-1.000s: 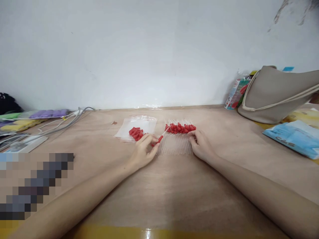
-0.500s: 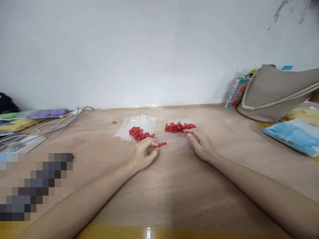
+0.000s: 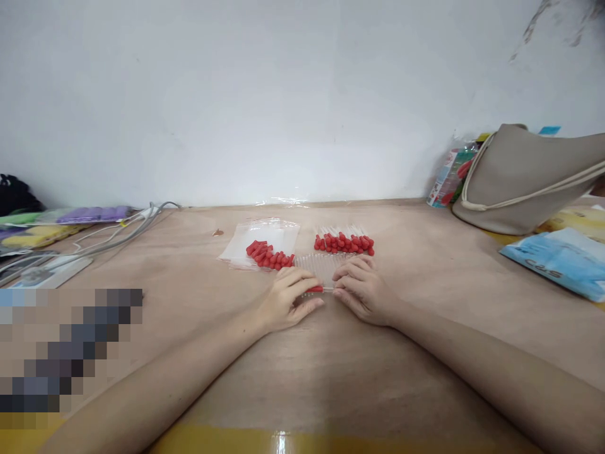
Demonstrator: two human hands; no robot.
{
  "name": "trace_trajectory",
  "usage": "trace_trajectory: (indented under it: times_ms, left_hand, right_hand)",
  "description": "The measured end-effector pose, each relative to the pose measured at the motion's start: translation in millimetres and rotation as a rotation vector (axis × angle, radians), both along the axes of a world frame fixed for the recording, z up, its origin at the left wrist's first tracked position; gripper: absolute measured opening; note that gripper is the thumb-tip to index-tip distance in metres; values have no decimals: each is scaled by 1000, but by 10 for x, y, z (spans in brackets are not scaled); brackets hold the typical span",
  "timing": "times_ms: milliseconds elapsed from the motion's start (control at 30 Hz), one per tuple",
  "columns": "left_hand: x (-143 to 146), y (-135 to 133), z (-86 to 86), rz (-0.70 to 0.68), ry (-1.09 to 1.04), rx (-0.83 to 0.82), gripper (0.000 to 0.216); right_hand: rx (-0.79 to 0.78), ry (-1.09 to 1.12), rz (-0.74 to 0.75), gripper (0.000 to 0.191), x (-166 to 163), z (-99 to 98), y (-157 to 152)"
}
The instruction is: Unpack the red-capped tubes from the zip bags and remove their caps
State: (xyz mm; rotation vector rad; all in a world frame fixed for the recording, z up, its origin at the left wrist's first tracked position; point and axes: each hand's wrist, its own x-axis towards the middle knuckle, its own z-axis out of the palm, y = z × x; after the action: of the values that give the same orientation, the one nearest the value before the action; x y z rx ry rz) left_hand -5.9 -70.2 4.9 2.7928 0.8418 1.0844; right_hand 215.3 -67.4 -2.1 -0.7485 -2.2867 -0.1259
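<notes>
My left hand (image 3: pixel 290 299) has its fingers over a small red tubular piece (image 3: pixel 316 289), with the thumb just below it. A thin pale stick (image 3: pixel 328 290) runs from the red piece to my right hand (image 3: pixel 363 290), whose thumb and fingers close on its other end. Both hands are low at the near edge of a row of clear thin tubes (image 3: pixel 321 266). Behind the row lies a group of red-ended sticks (image 3: pixel 347 243). Left of it, loose red pieces (image 3: pixel 268 255) rest on flat clear plastic bags (image 3: pixel 278 230).
A grey bag (image 3: pixel 515 180) and a blue packet (image 3: pixel 551 261) stand at the right, beside a clear printed package (image 3: pixel 447 176). Cables (image 3: pixel 127 230) and colourful packs (image 3: pixel 92 215) lie at the left. A white wall (image 3: pixel 302 101) closes off the back of the table.
Both hands have moved nearer to me and closer together. The red piece came down from over the tubes to their near edge. My right hand left the far side of the row.
</notes>
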Motion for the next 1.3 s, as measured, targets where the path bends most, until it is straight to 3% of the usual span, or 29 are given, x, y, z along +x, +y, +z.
trace_trajectory:
  times_ms: [267,700,1033,1133,1300]
  left_hand:
    - [27,-39,33,49,211,203,16]
    - [-11,-59,64,36,343,170,24]
    - [-90,-85,56,41,339,178,24]
    - [-182,-52,75,114,271,157,27]
    - [-266,-11,96,211,58,4,26]
  right_hand:
    - [20,-23,25,17,-101,16,-87]
    - [357,-120,91,10,-38,29,-148]
    - [367,17,83,7,18,8,-153]
    - [281,115,-35,5,112,-1,-77]
    - [-3,232,-482,18,268,-34,92]
